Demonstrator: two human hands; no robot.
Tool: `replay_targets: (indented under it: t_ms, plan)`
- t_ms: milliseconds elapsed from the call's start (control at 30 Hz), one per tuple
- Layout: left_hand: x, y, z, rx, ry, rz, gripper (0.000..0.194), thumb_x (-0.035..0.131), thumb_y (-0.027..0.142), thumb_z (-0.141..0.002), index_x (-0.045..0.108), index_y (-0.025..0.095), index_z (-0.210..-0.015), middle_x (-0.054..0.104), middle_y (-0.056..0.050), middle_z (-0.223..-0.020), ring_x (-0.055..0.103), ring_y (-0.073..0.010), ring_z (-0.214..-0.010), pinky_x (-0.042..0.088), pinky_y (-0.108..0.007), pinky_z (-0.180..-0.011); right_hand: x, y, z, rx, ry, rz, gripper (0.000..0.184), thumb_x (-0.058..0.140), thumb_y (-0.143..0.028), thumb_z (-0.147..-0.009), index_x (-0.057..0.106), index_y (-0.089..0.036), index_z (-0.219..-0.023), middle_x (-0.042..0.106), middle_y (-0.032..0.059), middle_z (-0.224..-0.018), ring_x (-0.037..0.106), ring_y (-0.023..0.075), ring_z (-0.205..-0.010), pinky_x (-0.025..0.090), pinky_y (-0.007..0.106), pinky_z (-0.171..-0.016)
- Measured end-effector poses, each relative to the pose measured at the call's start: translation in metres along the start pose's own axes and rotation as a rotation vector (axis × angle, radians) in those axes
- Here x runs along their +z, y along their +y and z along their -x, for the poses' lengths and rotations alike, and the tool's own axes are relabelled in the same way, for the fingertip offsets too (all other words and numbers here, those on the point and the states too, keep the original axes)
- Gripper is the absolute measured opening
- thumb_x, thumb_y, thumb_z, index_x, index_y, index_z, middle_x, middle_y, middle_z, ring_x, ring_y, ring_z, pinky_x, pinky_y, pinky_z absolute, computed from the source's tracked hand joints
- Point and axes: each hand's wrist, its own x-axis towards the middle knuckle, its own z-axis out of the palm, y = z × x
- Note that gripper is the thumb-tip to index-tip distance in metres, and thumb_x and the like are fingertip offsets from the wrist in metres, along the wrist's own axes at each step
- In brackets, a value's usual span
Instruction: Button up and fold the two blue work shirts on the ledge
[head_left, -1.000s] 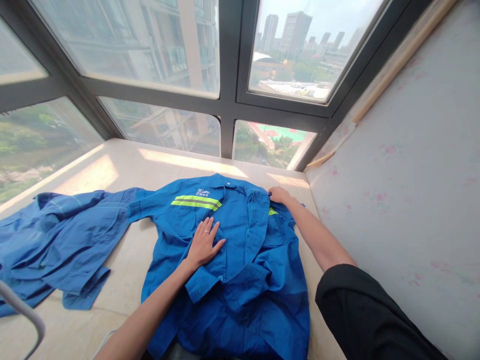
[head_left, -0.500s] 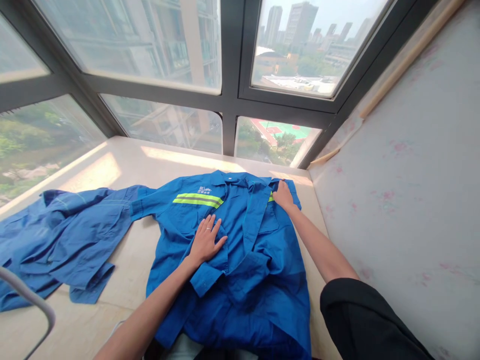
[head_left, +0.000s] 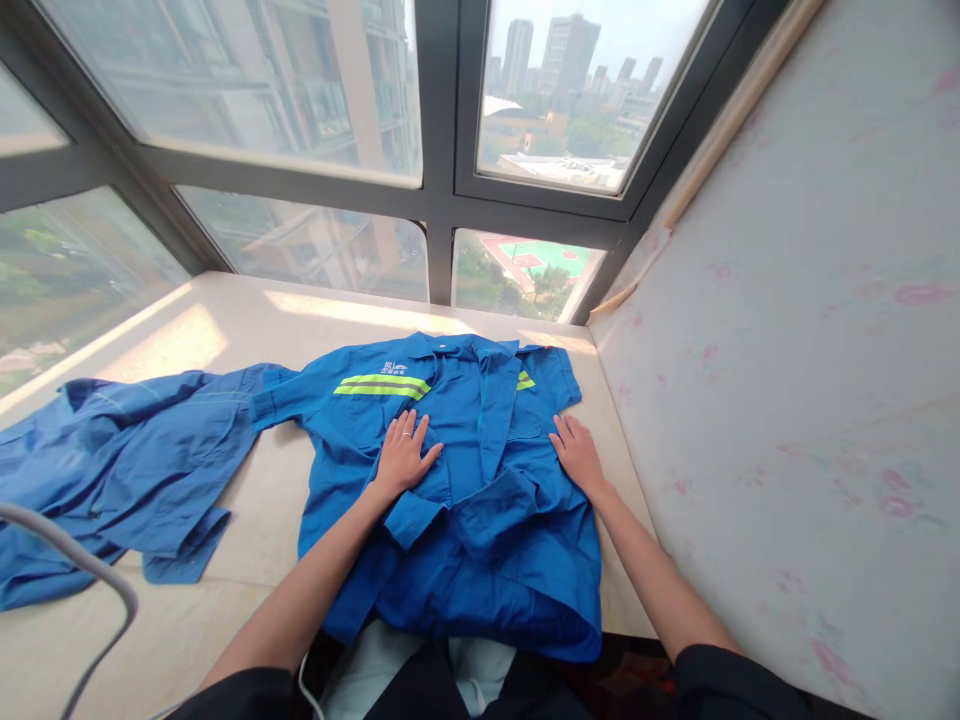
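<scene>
A blue work jacket (head_left: 465, 565) with yellow-green reflective stripes and white lettering on the chest lies spread on a pale ledge, collar toward the window. My left hand (head_left: 405, 455), wearing a ring, rests flat on its left front with the fingers spread. At the jacket's right side edge, just below the chest pocket, my right hand (head_left: 579, 455) lies with fingers stretched out on the cloth. A folded-over cuff (head_left: 414, 518) shows below my left hand. The right sleeve is tucked in near the shoulder.
To the left, a second, paler blue garment (head_left: 180, 430) touches the jacket's left sleeve. A grey curved cable or tube (head_left: 90, 562) crosses the lower left. Dark window frames (head_left: 439, 215) rise behind the ledge (head_left: 247, 320), and a flowered wall (head_left: 780, 350) bounds the right.
My right hand has let go of the cloth near the right shoulder and come down to the jacket's side. The jacket's hem lies flatter and my left hand stays on the front.
</scene>
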Motion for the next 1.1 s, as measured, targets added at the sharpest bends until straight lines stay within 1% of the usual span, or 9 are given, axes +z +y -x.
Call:
replay_targets:
  t_ms: [267,367,467,600,733,833,900,1000,1100]
  plan:
    - [-0.024,-0.016,0.005,0.002,-0.128,0.291,0.070,0.041,0.056,-0.093,0.041,0.010,-0.147,0.036,-0.018,-0.154,0.026,-0.0288,-0.147,0.028,-0.048,-0.118,-0.027,-0.029,0.008,0.116,0.049,-0.032,0.053,0.040,-0.035,-0.097,0.045,-0.006,-0.142,0.040,0.0231,-0.149,0.031,0.0323,-0.143,0.027,0.051,-0.115]
    - [-0.043,-0.007,0.024,-0.112,-0.103,0.415,0.067,0.039,0.057,-0.094,0.045,0.012,-0.143,0.044,-0.016,-0.150,0.031,-0.0275,-0.145,0.033,-0.045,-0.116,-0.037,-0.059,0.047,0.049,0.057,-0.213,0.066,0.041,-0.049,-0.097,0.035,-0.011,-0.150,0.030,0.0196,-0.156,0.026,0.0289,-0.147,0.026,0.049,-0.118]
    - [-0.054,0.010,0.062,-0.175,-0.081,0.426,0.075,0.047,0.063,-0.089,0.042,0.013,-0.145,0.043,-0.017,-0.150,0.035,-0.0302,-0.143,0.034,-0.046,-0.116,-0.044,-0.093,0.103,-0.069,-0.096,-0.273,0.091,0.055,-0.061,-0.087,0.018,-0.017,-0.157,0.017,0.0162,-0.162,0.018,0.0294,-0.150,0.025,0.049,-0.119]
    - [-0.046,0.030,0.125,-0.080,-0.012,0.313,0.098,0.064,0.060,-0.078,0.023,0.013,-0.154,0.034,-0.021,-0.154,0.029,-0.0371,-0.145,0.032,-0.053,-0.115,-0.043,-0.122,0.165,-0.165,-0.184,-0.179,0.115,0.075,-0.050,-0.073,0.006,-0.019,-0.159,0.008,0.0172,-0.163,0.009,0.0369,-0.150,0.020,0.058,-0.119]
    - [-0.038,0.035,0.163,-0.045,0.098,0.201,0.107,0.065,0.038,-0.079,-0.003,0.011,-0.157,0.031,-0.025,-0.154,0.035,-0.0388,-0.141,0.039,-0.054,-0.109,-0.042,-0.122,0.186,-0.129,-0.165,-0.147,0.077,0.062,-0.026,-0.082,0.033,-0.013,-0.151,0.027,0.0194,-0.158,0.030,0.0341,-0.145,0.035,0.052,-0.115]
    - [-0.045,0.033,0.162,-0.090,0.091,0.172,0.097,0.056,0.026,-0.083,-0.005,0.008,-0.157,0.054,-0.024,-0.135,0.056,-0.0348,-0.121,0.049,-0.048,-0.096,-0.050,-0.117,0.180,-0.104,-0.185,-0.145,0.041,0.043,-0.018,-0.091,0.059,-0.017,-0.130,0.059,0.0151,-0.135,0.058,0.0277,-0.123,0.048,0.044,-0.105]
    - [-0.054,0.031,0.154,-0.125,0.021,0.135,0.088,0.051,0.019,-0.083,0.006,0.006,-0.157,0.065,-0.020,-0.115,0.064,-0.0318,-0.103,0.051,-0.044,-0.087,-0.058,-0.116,0.173,-0.134,-0.216,-0.138,0.038,0.036,-0.016,-0.095,0.066,-0.020,-0.118,0.067,0.0116,-0.121,0.064,0.0247,-0.112,0.051,0.042,-0.101]
    - [-0.071,0.029,0.143,-0.172,-0.061,0.112,0.078,0.050,0.016,-0.082,0.022,0.006,-0.154,0.070,-0.014,-0.097,0.068,-0.0276,-0.087,0.051,-0.037,-0.078,-0.064,-0.115,0.170,-0.238,-0.289,-0.114,0.033,0.048,-0.021,-0.093,0.066,-0.018,-0.121,0.063,0.0129,-0.129,0.059,0.0268,-0.120,0.048,0.044,-0.104]
    - [-0.086,0.025,0.137,-0.255,0.042,0.258,0.070,0.052,0.021,-0.084,0.031,0.013,-0.151,0.072,-0.010,-0.102,0.069,-0.0235,-0.087,0.052,-0.033,-0.079,-0.058,-0.111,0.177,-0.293,-0.372,-0.073,0.056,0.068,-0.024,-0.082,0.056,-0.013,-0.136,0.047,0.0193,-0.146,0.045,0.0330,-0.135,0.042,0.048,-0.111]
